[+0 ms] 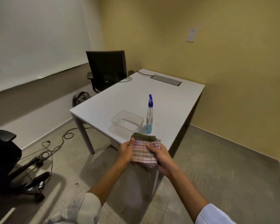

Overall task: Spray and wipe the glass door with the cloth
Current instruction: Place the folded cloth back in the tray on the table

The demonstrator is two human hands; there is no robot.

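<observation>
Container (127,122) just beside bottle (149,113)

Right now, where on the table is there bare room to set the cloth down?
The white table is bare between the clear plastic container and the cable tray, and right of the spray bottle. The near corner is crowded: container, bottle, and both hands holding the striped cloth.

1. Both forearms reach forward, bare, with white sleeves pushed back near the elbows.
2. The left hand (126,151) grips the folded cloth (145,152) at its left edge, thumb on top.
3. The right hand (162,159) holds its right side, fingers curled over it.
</observation>
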